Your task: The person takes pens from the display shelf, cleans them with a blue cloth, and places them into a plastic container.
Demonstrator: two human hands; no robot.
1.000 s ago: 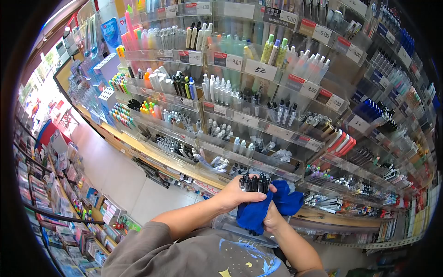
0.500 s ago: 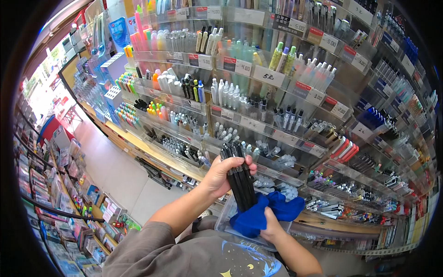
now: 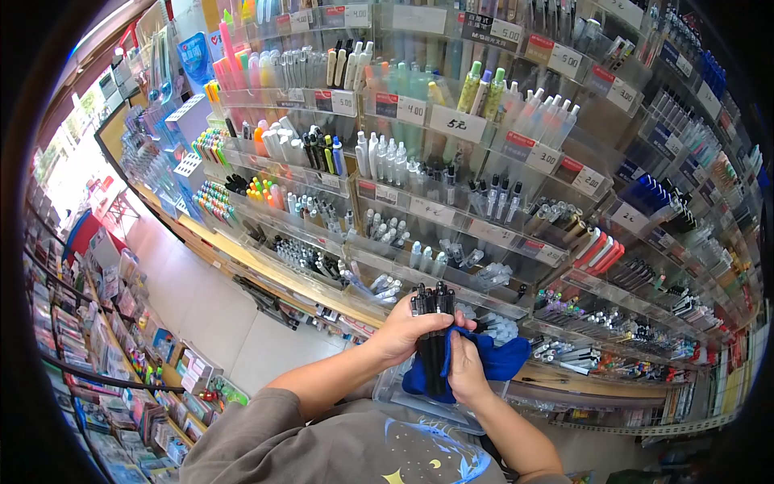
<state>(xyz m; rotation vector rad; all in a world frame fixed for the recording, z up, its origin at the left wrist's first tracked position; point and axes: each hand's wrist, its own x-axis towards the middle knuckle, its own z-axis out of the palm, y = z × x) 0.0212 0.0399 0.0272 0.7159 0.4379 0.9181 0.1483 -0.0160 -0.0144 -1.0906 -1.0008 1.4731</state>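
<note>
The left hand [image 3: 401,329] is closed around a bunch of black pens [image 3: 433,347], its thumb lying across them just below their upper ends and its fingers wrapped behind. The pens stand close together and nearly upright in front of the person's chest, their upper ends pointing toward the rack. The right hand [image 3: 468,373] is partly closed on a blue cloth [image 3: 501,358], with its fingers bent and pressing the cloth against the right side of the pens. Part of the cloth spreads out to the right of that hand, and another part shows beside the lower ends of the pens. Below the hands is a clear tray [image 3: 389,389], partly hidden by the cloth and the forearms. Ahead rises a clear rack [image 3: 476,228] with many tiers of pens and markers, with price labels along the fronts of its tiers. Red pens [image 3: 598,252] sit in it to the right of the hands, and blue pens [image 3: 651,190] are higher up and farther right. A wooden counter [image 3: 282,271] runs along the foot of the rack on the left, above a tiled floor [image 3: 242,331].
</note>
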